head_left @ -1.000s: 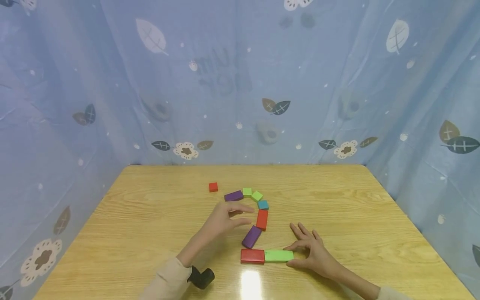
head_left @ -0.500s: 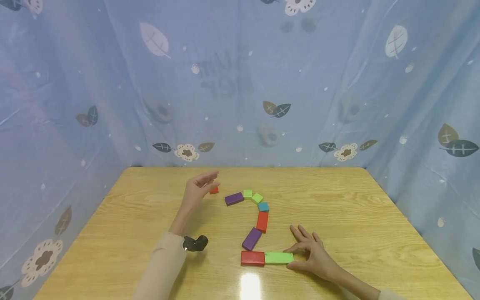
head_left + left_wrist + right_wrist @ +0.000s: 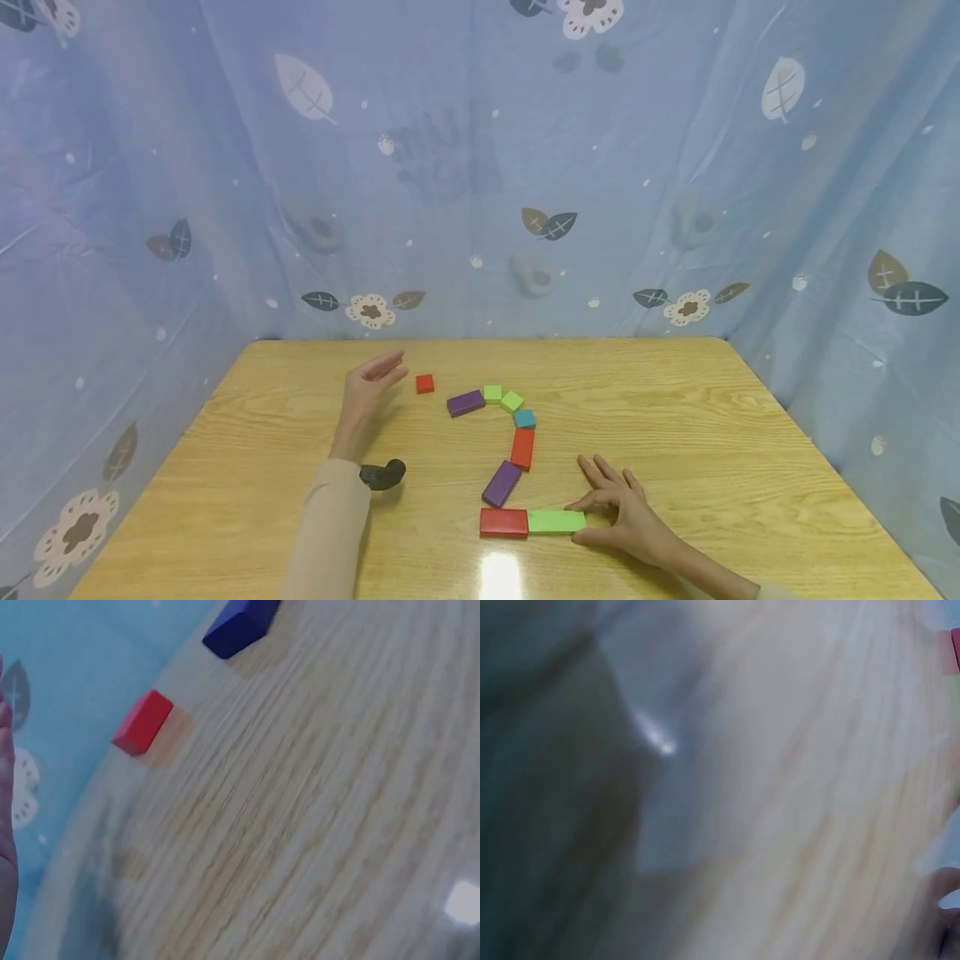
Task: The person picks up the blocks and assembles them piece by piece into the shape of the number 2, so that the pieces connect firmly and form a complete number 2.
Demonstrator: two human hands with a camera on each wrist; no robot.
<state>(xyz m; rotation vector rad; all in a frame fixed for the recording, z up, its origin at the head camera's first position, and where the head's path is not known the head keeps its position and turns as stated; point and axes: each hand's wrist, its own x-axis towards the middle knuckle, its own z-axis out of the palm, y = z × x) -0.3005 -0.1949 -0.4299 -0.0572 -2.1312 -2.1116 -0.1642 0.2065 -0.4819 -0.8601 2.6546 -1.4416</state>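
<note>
At the far left of the blocks, my left hand (image 3: pixel 369 387) hovers with its fingers extended, just left of a small red block (image 3: pixel 424 384) and apart from it. In the left wrist view that red block (image 3: pixel 143 723) lies on the wood, away from the fingers at the frame's edge. Near the front, my right hand (image 3: pixel 626 517) pinches the right end of a long green block (image 3: pixel 555 522) between thumb and index finger. The green block's left end meets a red block (image 3: pixel 503 523). The right wrist view shows mostly blurred table and barely any hand.
A curved row runs back from there: a purple block (image 3: pixel 501 484), a red block (image 3: pixel 522 449), a teal block (image 3: pixel 524 419), two small green blocks (image 3: pixel 512 402) and another purple block (image 3: pixel 466 403). A blue patterned curtain (image 3: pixel 480 167) surrounds the wooden table (image 3: pixel 675 400).
My left hand has moved from inside the curve to the far left, over by the small red block, then slightly left of it. The right hand keeps its pinch on the green block.
</note>
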